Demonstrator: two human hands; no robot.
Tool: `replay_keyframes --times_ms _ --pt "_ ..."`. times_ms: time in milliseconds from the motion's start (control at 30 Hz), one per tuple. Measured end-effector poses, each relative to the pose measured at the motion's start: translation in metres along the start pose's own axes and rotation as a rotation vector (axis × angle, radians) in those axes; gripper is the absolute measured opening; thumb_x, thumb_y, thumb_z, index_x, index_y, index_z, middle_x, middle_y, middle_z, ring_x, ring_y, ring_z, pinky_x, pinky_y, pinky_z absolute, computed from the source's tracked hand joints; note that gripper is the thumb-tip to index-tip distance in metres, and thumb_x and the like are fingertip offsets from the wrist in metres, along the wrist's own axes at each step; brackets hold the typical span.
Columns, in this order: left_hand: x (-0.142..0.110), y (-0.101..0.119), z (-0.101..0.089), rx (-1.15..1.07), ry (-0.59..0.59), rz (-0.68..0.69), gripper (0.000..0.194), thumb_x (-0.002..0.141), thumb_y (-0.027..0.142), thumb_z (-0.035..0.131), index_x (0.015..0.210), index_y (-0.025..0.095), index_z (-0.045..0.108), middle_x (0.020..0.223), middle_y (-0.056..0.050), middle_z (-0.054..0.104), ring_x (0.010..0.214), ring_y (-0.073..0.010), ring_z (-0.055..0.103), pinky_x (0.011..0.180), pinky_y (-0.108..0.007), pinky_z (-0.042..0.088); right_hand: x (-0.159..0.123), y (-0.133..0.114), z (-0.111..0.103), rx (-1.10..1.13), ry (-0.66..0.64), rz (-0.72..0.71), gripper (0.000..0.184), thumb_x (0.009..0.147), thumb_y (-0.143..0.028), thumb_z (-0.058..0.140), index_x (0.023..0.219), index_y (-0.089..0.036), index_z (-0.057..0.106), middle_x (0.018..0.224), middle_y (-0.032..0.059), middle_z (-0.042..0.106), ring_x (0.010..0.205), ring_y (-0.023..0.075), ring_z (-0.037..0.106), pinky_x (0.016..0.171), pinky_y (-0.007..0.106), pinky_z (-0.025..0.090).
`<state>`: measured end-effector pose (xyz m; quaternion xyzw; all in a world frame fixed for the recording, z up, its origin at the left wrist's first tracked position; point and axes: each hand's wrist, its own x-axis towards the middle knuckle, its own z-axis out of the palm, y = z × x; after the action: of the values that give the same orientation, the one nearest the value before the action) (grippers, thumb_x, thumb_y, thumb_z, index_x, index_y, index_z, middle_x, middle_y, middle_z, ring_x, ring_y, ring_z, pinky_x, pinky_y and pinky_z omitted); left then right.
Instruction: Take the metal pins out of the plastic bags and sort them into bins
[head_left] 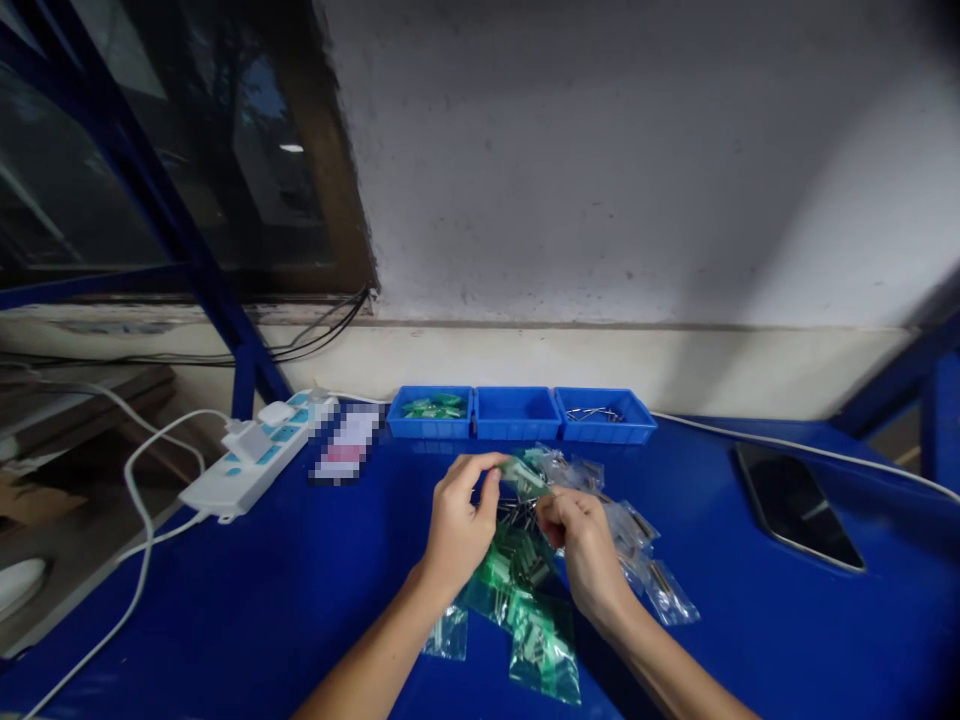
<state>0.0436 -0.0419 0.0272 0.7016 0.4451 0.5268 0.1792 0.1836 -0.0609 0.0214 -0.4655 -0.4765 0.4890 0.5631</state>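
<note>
A small green plastic bag is stretched between my two hands above the middle of the table. My left hand pinches its left end between thumb and fingers. At its right end my right hand is closed with the fingers curled, gripping the bag's edge. Beneath lie loose thin metal pins, partly hidden by the hands. Green bags with small pieces inside are heaped toward me. Clear bags with metal pieces lie right of my right hand, and another clear bag sits under my left forearm.
Three blue bins stand in a row behind: the left bin holds green bags, the right bin thin metal pieces. A white power strip with cables and a blurred-out flat item are left; a dark phone lies right.
</note>
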Motion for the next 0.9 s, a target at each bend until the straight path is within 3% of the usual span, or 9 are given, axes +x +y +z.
replay_keyframes --times_ms 100,167,267,433,533,600,700,800,900 --pt "0.001 0.004 -0.001 -0.035 -0.030 0.102 0.020 0.085 0.008 0.046 0.086 0.019 0.062 0.094 -0.004 0.067 0.096 -0.0173 0.059 0.087 -0.031 0.044 0.004 -0.007 -0.005 0.219 -0.084 0.101 0.008 0.062 -0.025 0.046 0.059 -0.019 0.050 0.056 0.0001 0.048 0.051 0.0128 0.041 0.050 0.025 0.032" --pt "0.002 0.004 -0.002 -0.014 -0.032 0.140 0.022 0.083 0.005 0.046 0.082 0.020 0.063 0.099 -0.004 0.065 0.102 -0.0184 0.056 0.091 -0.034 0.042 0.007 -0.010 -0.009 0.340 -0.145 0.171 0.019 0.068 -0.034 0.046 0.072 -0.017 0.055 0.066 0.0052 0.057 0.058 0.0166 0.050 0.056 0.029 0.038" --pt "0.002 0.003 -0.002 0.026 -0.005 0.128 0.025 0.081 0.004 0.045 0.072 0.019 0.063 0.113 -0.007 0.055 0.110 -0.0208 0.050 0.089 -0.035 0.043 0.008 -0.009 -0.009 0.240 -0.128 0.171 0.028 0.077 -0.044 0.053 0.075 -0.017 0.057 0.064 0.0031 0.056 0.059 0.0157 0.051 0.054 0.026 0.037" --pt "0.000 0.002 0.000 0.030 0.040 -0.019 0.027 0.083 0.009 0.044 0.070 0.019 0.065 0.110 -0.007 0.049 0.105 -0.0203 0.050 0.089 -0.034 0.042 0.006 -0.001 -0.005 -0.081 -0.005 -0.065 0.026 0.075 -0.044 0.064 0.082 -0.019 0.058 0.069 -0.0002 0.056 0.062 0.0140 0.051 0.056 0.024 0.039" --pt "0.002 0.004 -0.002 -0.136 -0.065 -0.196 0.020 0.087 0.024 0.048 0.083 0.019 0.066 0.092 -0.005 0.059 0.089 -0.0183 0.056 0.080 -0.029 0.044 0.007 0.002 -0.008 -0.163 0.050 -0.252 0.018 0.079 -0.036 0.060 0.088 -0.021 0.059 0.087 0.0040 0.058 0.077 0.0174 0.055 0.064 0.027 0.043" --pt "0.003 0.004 -0.002 -0.289 -0.152 -0.347 0.030 0.089 0.037 0.043 0.089 0.017 0.066 0.079 -0.004 0.062 0.076 -0.0167 0.057 0.070 -0.027 0.044 0.008 0.004 -0.010 -0.215 0.041 -0.361 0.011 0.081 -0.029 0.056 0.087 -0.021 0.061 0.098 0.0068 0.056 0.090 0.0205 0.055 0.070 0.030 0.045" --pt "0.003 0.003 -0.002 -0.414 -0.166 -0.492 0.039 0.089 0.044 0.041 0.093 0.014 0.065 0.074 -0.004 0.063 0.069 -0.0157 0.057 0.064 -0.025 0.044 0.009 0.006 -0.012 -0.331 0.047 -0.462 0.014 0.080 -0.020 0.052 0.085 -0.022 0.064 0.106 0.0086 0.051 0.103 0.0237 0.051 0.081 0.037 0.044" --pt "0.004 0.003 -0.001 -0.349 -0.139 -0.431 0.026 0.084 0.036 0.054 0.092 0.015 0.064 0.077 -0.003 0.065 0.070 -0.0155 0.058 0.064 -0.024 0.044 0.008 0.007 -0.012 -0.417 0.076 -0.495 0.022 0.080 -0.017 0.048 0.087 -0.024 0.067 0.108 0.0088 0.048 0.111 0.0252 0.045 0.088 0.040 0.040" --pt "0.004 0.005 -0.002 -0.169 -0.071 -0.216 0.018 0.087 0.029 0.052 0.089 0.016 0.065 0.081 -0.004 0.065 0.075 -0.0162 0.059 0.068 -0.025 0.045 0.008 0.005 -0.011 -0.395 0.091 -0.389 0.020 0.083 -0.027 0.050 0.088 -0.023 0.069 0.106 0.0090 0.048 0.108 0.0251 0.046 0.087 0.038 0.040"
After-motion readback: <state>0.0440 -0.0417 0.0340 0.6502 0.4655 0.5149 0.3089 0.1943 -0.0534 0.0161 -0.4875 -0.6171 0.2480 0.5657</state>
